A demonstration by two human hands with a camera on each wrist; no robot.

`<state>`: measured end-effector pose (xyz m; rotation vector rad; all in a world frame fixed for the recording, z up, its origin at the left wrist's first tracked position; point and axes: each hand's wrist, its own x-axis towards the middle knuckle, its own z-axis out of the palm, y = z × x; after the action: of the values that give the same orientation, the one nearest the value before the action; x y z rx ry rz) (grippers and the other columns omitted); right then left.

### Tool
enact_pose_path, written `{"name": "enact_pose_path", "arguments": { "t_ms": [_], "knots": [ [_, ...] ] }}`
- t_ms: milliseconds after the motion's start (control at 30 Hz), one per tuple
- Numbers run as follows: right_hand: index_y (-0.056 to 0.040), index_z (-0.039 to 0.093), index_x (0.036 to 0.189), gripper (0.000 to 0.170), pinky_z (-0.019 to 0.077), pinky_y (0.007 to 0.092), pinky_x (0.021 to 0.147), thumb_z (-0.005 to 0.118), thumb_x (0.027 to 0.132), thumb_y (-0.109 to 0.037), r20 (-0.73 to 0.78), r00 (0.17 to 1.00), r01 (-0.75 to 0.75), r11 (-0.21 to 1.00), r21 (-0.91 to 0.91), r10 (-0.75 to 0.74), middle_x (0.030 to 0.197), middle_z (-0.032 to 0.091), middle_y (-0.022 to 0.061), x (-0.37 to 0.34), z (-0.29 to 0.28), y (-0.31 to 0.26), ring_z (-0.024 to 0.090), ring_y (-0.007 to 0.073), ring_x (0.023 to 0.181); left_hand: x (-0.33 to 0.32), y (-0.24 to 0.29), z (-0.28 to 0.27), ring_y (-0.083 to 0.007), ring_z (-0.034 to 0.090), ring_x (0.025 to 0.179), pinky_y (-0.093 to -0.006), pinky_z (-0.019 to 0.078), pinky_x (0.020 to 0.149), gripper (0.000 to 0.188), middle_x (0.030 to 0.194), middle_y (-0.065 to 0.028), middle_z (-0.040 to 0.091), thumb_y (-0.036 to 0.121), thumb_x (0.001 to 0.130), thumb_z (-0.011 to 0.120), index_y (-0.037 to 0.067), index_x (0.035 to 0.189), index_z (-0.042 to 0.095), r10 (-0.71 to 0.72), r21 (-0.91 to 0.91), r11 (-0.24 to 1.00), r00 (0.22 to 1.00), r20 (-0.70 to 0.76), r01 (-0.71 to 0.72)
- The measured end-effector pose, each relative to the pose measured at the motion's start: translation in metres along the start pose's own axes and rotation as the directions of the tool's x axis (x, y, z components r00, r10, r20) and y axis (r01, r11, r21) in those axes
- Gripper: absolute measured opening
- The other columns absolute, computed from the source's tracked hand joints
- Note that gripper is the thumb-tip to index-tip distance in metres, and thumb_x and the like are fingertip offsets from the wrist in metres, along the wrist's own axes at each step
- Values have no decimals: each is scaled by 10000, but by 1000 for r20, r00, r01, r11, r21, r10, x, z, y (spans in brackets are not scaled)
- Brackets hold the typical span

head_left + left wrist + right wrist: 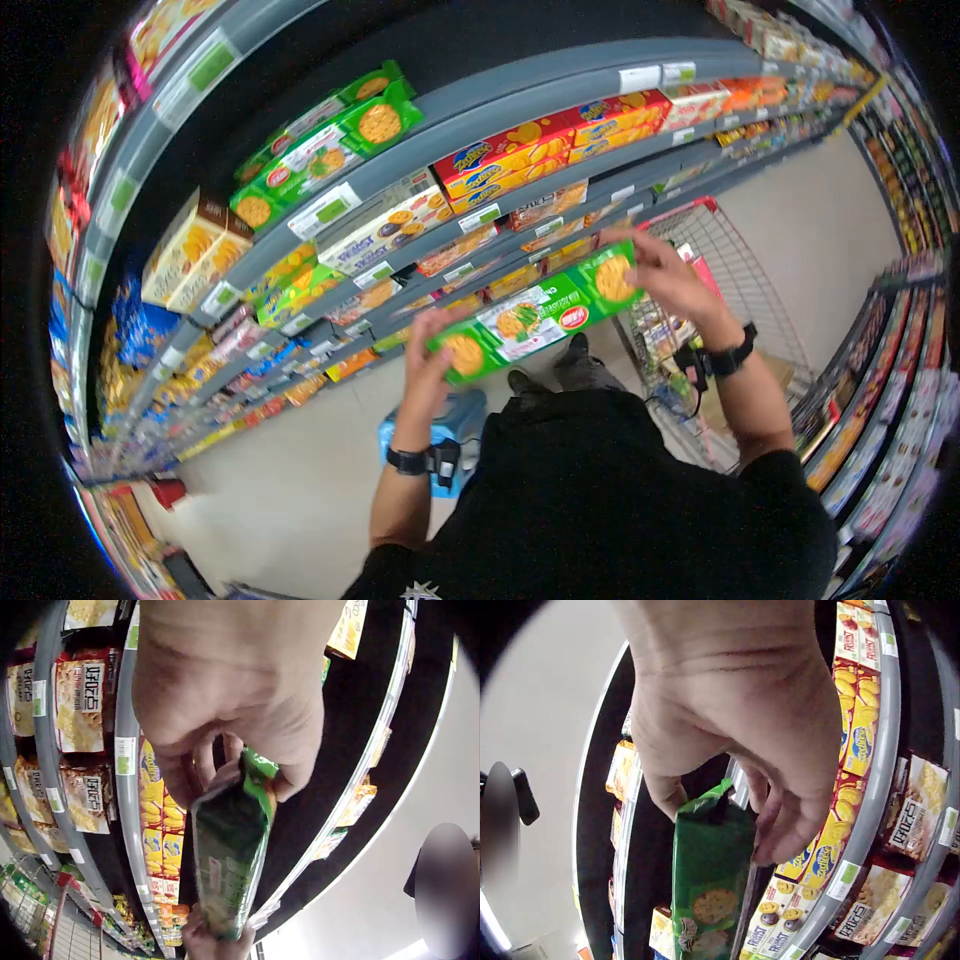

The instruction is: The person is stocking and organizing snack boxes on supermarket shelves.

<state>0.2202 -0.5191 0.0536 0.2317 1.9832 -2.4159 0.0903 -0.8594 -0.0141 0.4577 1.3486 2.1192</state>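
A long green pack of crackers (535, 318) with round crackers pictured on it is held lengthwise in front of the body. My left hand (425, 365) grips its left end, and my right hand (677, 283) grips the other. In the left wrist view, the thumb and fingers of the left hand (232, 690) pinch the pack's crimped end (261, 769). Seen from the right wrist, the right hand (739, 720) pinches the opposite end with thumb and fingers on either side. Two similar green packs (330, 150) lie on the upper shelf.
Shelves of boxed biscuits (505, 160) run along the front. A wire shopping cart (745, 270) with goods in it stands at the right. A blue plastic-wrapped bundle (465, 415) is on the floor by the feet. More stocked shelves (890, 400) line the far right.
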Motion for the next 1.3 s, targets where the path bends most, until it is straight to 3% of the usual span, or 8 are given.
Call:
{"name": "enact_pose_path", "arguments": {
  "t_ms": [167,233,367,700,800,867,933,1300],
  "knots": [
    [3,426,1408,752,444,330,1028,802,769,-129,264,949,-112,967,-227,172,1340,535,104,-42,4,34,541,196,1213,38,18,18,-191,537,1177,-345,457,989,420,1208,-105,594,126,847,716,47,1218,533,78,103,993,969,-233,-55],
    [1,413,1413,767,426,342,1050,809,765,-101,341,893,-279,955,-97,295,1361,529,101,-55,12,40,525,201,1242,51,25,37,-174,551,1139,-335,471,960,389,1175,-88,601,112,850,717,45,1195,551,115,199,978,949,-292,-57],
    [-33,418,1409,682,405,376,1072,765,826,-106,447,823,-383,923,-22,352,1331,543,79,-59,17,51,523,191,1237,78,45,102,-168,596,1026,-323,502,869,421,1142,-82,603,164,829,766,42,1178,565,93,397,916,992,-85,-52],
    [17,451,1341,620,453,354,1016,772,821,-85,282,938,-207,978,-15,202,1277,589,101,-56,-30,53,559,164,1173,107,-21,178,-289,598,1134,-356,489,937,738,1257,-220,569,484,908,655,29,1416,373,-146,510,860,946,289,-23],
    [28,468,1319,638,456,348,1004,799,787,-92,-9,998,-68,996,54,69,1229,606,93,-53,-55,64,576,184,1126,99,-21,172,-248,559,1200,-353,464,989,676,1338,-189,545,344,923,673,11,1436,385,-319,544,836,874,366,78],
    [17,419,1359,698,441,353,1023,805,795,-124,-22,995,-95,995,31,96,1272,571,85,-48,-77,80,552,182,1164,95,-17,175,-200,540,1216,-337,449,1009,635,1352,-153,543,269,932,674,15,1440,390,-391,603,794,825,408,78],
    [8,388,1386,763,432,355,1033,827,791,-181,-40,990,-133,991,27,135,1301,546,76,-44,-86,77,537,181,1189,92,-13,183,-207,575,1170,-363,462,987,569,1286,-159,592,248,917,691,-4,1382,480,-443,600,774,849,288,201],
    [24,398,1367,753,442,368,1034,835,774,-132,-1,995,-98,983,157,99,1300,549,102,-40,-119,71,542,196,1188,102,-30,209,-169,571,1141,-327,459,976,537,1253,-127,610,204,914,700,-11,1364,503,-363,523,828,904,225,203]
  ]
}}
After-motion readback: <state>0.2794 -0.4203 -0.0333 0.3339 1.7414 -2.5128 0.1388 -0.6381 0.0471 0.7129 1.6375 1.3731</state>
